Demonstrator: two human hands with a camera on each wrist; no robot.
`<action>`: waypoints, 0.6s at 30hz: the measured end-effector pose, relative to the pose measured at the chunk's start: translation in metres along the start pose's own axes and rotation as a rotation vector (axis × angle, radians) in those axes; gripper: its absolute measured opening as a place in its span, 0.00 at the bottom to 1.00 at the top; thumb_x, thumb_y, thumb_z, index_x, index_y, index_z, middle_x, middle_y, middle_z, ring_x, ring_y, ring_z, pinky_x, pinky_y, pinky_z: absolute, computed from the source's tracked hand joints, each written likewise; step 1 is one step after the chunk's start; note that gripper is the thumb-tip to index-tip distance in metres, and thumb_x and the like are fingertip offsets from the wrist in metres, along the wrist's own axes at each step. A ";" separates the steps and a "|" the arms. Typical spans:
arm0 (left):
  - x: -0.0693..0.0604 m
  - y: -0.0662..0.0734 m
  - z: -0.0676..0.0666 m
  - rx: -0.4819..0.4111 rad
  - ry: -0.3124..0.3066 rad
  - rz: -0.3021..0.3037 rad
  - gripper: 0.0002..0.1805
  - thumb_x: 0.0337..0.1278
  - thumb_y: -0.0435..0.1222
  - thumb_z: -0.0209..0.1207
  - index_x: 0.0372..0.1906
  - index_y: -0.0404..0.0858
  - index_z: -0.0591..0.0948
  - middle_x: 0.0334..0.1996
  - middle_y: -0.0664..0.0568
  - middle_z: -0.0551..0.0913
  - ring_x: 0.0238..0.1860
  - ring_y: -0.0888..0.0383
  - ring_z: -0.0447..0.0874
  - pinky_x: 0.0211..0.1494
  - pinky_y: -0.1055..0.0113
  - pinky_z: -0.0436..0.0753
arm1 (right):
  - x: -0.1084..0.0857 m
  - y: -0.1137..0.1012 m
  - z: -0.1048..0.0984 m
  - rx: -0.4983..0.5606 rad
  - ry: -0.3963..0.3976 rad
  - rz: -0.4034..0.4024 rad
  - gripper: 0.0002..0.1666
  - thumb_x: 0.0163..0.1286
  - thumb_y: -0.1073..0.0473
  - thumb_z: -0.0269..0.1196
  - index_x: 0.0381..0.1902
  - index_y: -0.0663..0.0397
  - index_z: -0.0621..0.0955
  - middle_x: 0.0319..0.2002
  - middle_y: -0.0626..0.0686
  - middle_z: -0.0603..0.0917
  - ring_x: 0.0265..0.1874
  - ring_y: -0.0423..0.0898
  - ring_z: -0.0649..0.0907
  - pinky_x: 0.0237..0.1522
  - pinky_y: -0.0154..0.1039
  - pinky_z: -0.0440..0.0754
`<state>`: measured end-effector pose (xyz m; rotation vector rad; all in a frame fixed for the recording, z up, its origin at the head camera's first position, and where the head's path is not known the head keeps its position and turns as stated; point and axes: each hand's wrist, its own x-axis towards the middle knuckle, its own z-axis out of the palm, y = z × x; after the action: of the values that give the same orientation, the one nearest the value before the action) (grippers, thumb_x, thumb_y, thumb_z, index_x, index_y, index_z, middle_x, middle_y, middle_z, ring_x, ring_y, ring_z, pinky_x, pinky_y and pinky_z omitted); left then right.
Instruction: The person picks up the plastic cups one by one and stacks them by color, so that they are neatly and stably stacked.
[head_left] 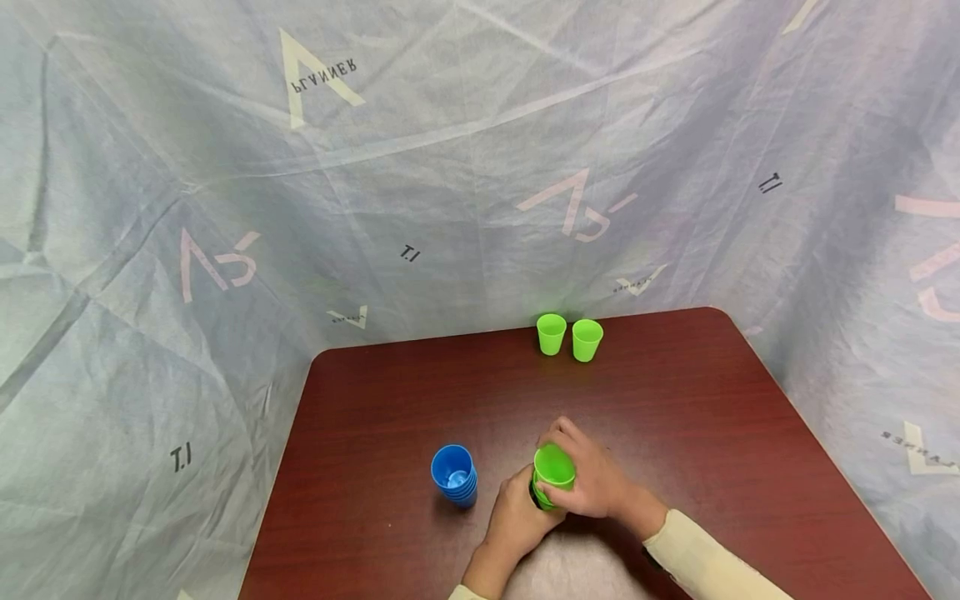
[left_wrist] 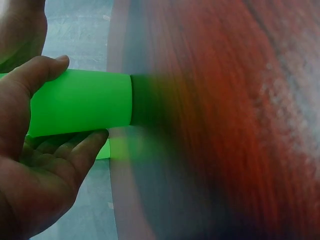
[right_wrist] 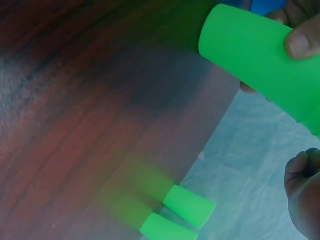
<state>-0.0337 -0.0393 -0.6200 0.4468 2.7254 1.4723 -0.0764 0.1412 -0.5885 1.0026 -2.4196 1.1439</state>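
A stack of nested green cups (head_left: pixel 555 468) is held just above the tabletop, close in front of the person. The left hand (head_left: pixel 517 515) grips its lower part from the left, thumb on one side and fingers on the other, as the left wrist view shows with the green cup (left_wrist: pixel 85 102). At the rim end, the right hand (head_left: pixel 596 477) holds the uppermost cup between thumb and fingers. Several nested rims show in the right wrist view along the green stack (right_wrist: pixel 260 55). To the left stands a stack of blue cups (head_left: pixel 453 477), touched by neither hand.
Two single green cups, a left one (head_left: pixel 551 335) and a right one (head_left: pixel 587 341), stand upright side by side at the table's far edge. The dark red wooden table (head_left: pixel 375 400) meets a hanging grey printed cloth (head_left: pixel 450 167) at the back and sides.
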 end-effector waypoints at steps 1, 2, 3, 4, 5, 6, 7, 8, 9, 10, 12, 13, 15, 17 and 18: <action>0.000 0.000 0.000 0.003 0.001 0.004 0.22 0.51 0.41 0.76 0.52 0.48 0.83 0.41 0.60 0.90 0.41 0.71 0.85 0.46 0.69 0.86 | -0.001 0.000 0.001 -0.002 -0.003 0.002 0.29 0.54 0.47 0.77 0.52 0.44 0.80 0.46 0.42 0.75 0.38 0.34 0.77 0.37 0.26 0.79; -0.001 0.000 0.000 0.007 0.002 0.009 0.22 0.52 0.41 0.75 0.53 0.48 0.83 0.42 0.60 0.90 0.42 0.70 0.86 0.47 0.69 0.86 | -0.002 0.000 0.002 -0.005 -0.006 0.000 0.29 0.55 0.46 0.78 0.52 0.44 0.80 0.46 0.42 0.75 0.38 0.34 0.77 0.38 0.26 0.79; -0.001 0.000 0.000 0.010 0.004 0.016 0.22 0.53 0.41 0.75 0.54 0.48 0.83 0.43 0.59 0.91 0.43 0.70 0.86 0.48 0.68 0.87 | -0.002 0.000 0.004 -0.008 -0.008 -0.003 0.29 0.55 0.46 0.78 0.51 0.44 0.80 0.46 0.42 0.75 0.38 0.35 0.77 0.38 0.26 0.79; -0.001 0.000 0.001 0.014 0.007 0.022 0.22 0.53 0.42 0.75 0.54 0.47 0.83 0.43 0.59 0.91 0.43 0.69 0.86 0.49 0.68 0.87 | -0.003 0.000 0.004 -0.011 -0.012 -0.003 0.29 0.55 0.45 0.78 0.51 0.44 0.80 0.46 0.43 0.75 0.38 0.35 0.77 0.38 0.27 0.79; -0.001 0.000 0.001 0.016 0.009 0.025 0.23 0.54 0.42 0.75 0.55 0.47 0.83 0.44 0.59 0.91 0.44 0.69 0.87 0.49 0.67 0.87 | -0.004 0.001 0.006 -0.013 -0.013 -0.005 0.29 0.55 0.45 0.78 0.51 0.44 0.80 0.46 0.43 0.75 0.38 0.36 0.77 0.39 0.28 0.79; -0.001 0.000 0.001 0.020 0.011 0.027 0.23 0.54 0.43 0.75 0.55 0.47 0.83 0.44 0.58 0.91 0.44 0.68 0.87 0.50 0.67 0.87 | -0.005 0.001 0.007 -0.014 -0.014 -0.008 0.29 0.55 0.44 0.78 0.51 0.44 0.80 0.46 0.44 0.75 0.38 0.36 0.77 0.39 0.28 0.79; -0.001 0.000 0.001 0.022 0.012 0.027 0.23 0.54 0.43 0.75 0.54 0.46 0.84 0.44 0.58 0.91 0.44 0.68 0.87 0.50 0.67 0.87 | -0.006 0.002 0.008 -0.014 -0.011 -0.009 0.29 0.55 0.44 0.78 0.51 0.44 0.80 0.46 0.45 0.75 0.38 0.37 0.77 0.40 0.29 0.80; -0.001 0.000 0.001 0.023 0.010 0.024 0.23 0.54 0.44 0.76 0.54 0.46 0.84 0.44 0.58 0.91 0.44 0.68 0.87 0.50 0.67 0.87 | -0.007 0.002 0.009 -0.016 -0.012 -0.006 0.29 0.55 0.44 0.78 0.51 0.44 0.80 0.47 0.45 0.74 0.39 0.38 0.77 0.40 0.30 0.80; -0.001 0.000 0.001 0.021 0.008 0.019 0.23 0.54 0.45 0.76 0.53 0.46 0.84 0.44 0.57 0.91 0.44 0.68 0.87 0.49 0.68 0.87 | -0.008 0.002 0.010 -0.016 -0.010 -0.004 0.29 0.55 0.44 0.79 0.51 0.44 0.79 0.47 0.45 0.74 0.39 0.38 0.77 0.40 0.31 0.80; -0.001 0.001 0.001 0.020 0.004 0.014 0.23 0.54 0.45 0.76 0.53 0.45 0.84 0.44 0.57 0.91 0.44 0.68 0.87 0.49 0.68 0.86 | -0.009 0.002 0.011 -0.014 -0.009 -0.001 0.30 0.55 0.44 0.79 0.51 0.44 0.79 0.48 0.45 0.74 0.39 0.39 0.77 0.40 0.31 0.81; 0.000 0.001 0.001 0.018 -0.004 0.004 0.23 0.54 0.46 0.77 0.53 0.45 0.84 0.44 0.57 0.91 0.44 0.68 0.87 0.49 0.68 0.86 | -0.010 0.003 0.012 -0.011 -0.005 0.004 0.30 0.55 0.44 0.79 0.51 0.44 0.79 0.49 0.45 0.73 0.40 0.39 0.78 0.40 0.32 0.82; 0.000 0.001 0.001 0.015 -0.008 0.000 0.23 0.54 0.46 0.77 0.54 0.45 0.84 0.44 0.57 0.91 0.44 0.68 0.87 0.49 0.68 0.86 | -0.011 0.003 0.013 -0.009 -0.004 0.003 0.29 0.55 0.44 0.78 0.51 0.44 0.79 0.49 0.45 0.73 0.40 0.39 0.78 0.40 0.33 0.82; 0.000 0.000 0.001 0.009 -0.015 -0.009 0.24 0.54 0.46 0.77 0.54 0.45 0.84 0.45 0.57 0.91 0.45 0.68 0.87 0.50 0.68 0.86 | -0.012 0.003 0.013 -0.007 -0.002 0.004 0.29 0.56 0.44 0.78 0.51 0.44 0.79 0.50 0.45 0.73 0.41 0.39 0.78 0.40 0.33 0.82; 0.000 0.000 0.001 0.005 -0.021 -0.019 0.24 0.54 0.46 0.77 0.55 0.45 0.84 0.45 0.57 0.91 0.45 0.68 0.87 0.51 0.68 0.86 | -0.013 0.004 0.013 -0.006 -0.004 0.005 0.30 0.56 0.43 0.78 0.52 0.44 0.79 0.51 0.45 0.72 0.42 0.39 0.78 0.40 0.33 0.82; 0.000 0.000 0.001 0.001 -0.025 -0.025 0.25 0.54 0.46 0.77 0.55 0.45 0.84 0.45 0.57 0.91 0.45 0.68 0.87 0.51 0.68 0.86 | -0.013 0.004 0.014 -0.007 -0.006 0.006 0.30 0.56 0.43 0.78 0.52 0.44 0.79 0.51 0.45 0.72 0.42 0.39 0.78 0.41 0.33 0.82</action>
<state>-0.0333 -0.0387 -0.6206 0.4266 2.7027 1.4504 -0.0691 0.1387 -0.6062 0.9991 -2.4312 1.1345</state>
